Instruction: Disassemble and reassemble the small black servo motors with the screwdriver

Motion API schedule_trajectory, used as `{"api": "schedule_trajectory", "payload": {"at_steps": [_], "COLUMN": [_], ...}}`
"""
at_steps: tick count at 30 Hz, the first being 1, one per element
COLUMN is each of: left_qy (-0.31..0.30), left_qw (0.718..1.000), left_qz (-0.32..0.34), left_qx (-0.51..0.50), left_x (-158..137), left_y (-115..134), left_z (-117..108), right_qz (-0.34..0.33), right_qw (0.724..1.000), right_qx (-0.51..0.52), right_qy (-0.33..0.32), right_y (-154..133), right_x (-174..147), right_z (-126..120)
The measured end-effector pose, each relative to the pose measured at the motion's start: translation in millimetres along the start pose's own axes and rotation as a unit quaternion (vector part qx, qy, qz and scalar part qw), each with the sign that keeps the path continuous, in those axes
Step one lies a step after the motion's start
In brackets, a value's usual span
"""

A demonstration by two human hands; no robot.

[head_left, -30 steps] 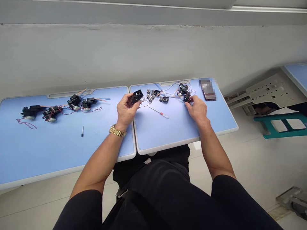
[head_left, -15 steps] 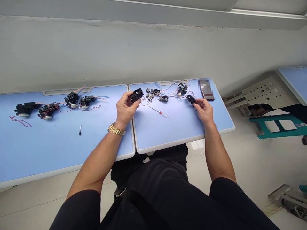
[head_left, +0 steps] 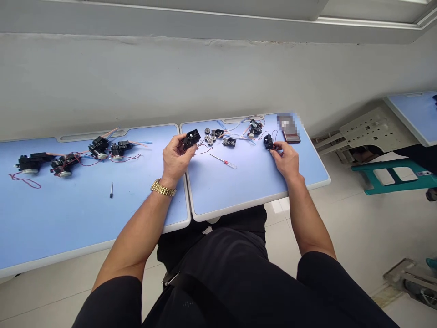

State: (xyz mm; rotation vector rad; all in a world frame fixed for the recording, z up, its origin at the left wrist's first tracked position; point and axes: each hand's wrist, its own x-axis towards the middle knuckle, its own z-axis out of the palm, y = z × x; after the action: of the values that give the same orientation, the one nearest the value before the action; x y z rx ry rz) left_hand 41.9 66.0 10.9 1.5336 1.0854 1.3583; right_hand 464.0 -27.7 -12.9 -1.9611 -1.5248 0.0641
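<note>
My left hand (head_left: 176, 156) is closed around a black plastic housing (head_left: 191, 138), held above the table near the seam, with thin wires hanging below it. Fingers of my right hand (head_left: 286, 159) pinch a smaller black plastic part with red wires (head_left: 268, 141) at the right side of the table. Between the hands lie a screwdriver with a clear handle (head_left: 228, 163), another black housing (head_left: 229, 142) and several small round metal-rimmed parts (head_left: 209, 136). A wired black assembly (head_left: 254, 129) rests farther back.
Several black wired assemblies (head_left: 99, 148) are spread on the left table (head_left: 68, 214). A short dark-tipped rod (head_left: 111, 190) lies in front of them. At the right table's back corner is a phone-like dark object (head_left: 291, 135), partly blurred. A green stool (head_left: 392, 176) stands on the floor at right.
My right hand has shifted slightly left and turned the small black part toward the table. My left hand keeps its hold on the housing. The whole view has shifted a little.
</note>
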Motion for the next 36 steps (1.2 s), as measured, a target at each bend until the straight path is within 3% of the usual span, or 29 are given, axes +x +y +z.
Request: {"api": "schedule_trajectory", "payload": {"at_steps": [6,9,14,23,30,36], "left_qy": [0.000,-0.001,-0.002,-0.008,-0.009,-0.004], "left_qw": [1.000,1.000,1.000,1.000,1.000,1.000], "left_qz": [0.000,-0.006,-0.001,0.008,-0.005,-0.006], "left_qx": [-0.010,-0.006,0.005,0.007,0.005,0.016], "left_x": [0.4,0.7,1.1,0.4,0.5,-0.1], "left_y": [6.5,7.6,7.1,5.0,7.6,7.0], "left_z": [0.9,0.0,-1.4,-0.4,-0.7,-0.8], "right_qz": [-0.067,-0.124,-0.104,-0.133,-0.117,-0.116], "right_qw": [0.995,0.989,0.969,0.967,0.964,0.973], "right_qx": [-0.070,-0.075,-0.186,-0.185,-0.198,-0.176], "right_qy": [0.028,-0.031,-0.123,-0.118,-0.136,-0.097], "right_y": [-28.8,-59.2,-89.4,-75.3,-75.1,-69.4], "right_x": [16.1,32.4,44.9,18.0,15.5,14.6], "right_z": [-1.8,11.3,31.5,17.8,15.1,12.8]}}
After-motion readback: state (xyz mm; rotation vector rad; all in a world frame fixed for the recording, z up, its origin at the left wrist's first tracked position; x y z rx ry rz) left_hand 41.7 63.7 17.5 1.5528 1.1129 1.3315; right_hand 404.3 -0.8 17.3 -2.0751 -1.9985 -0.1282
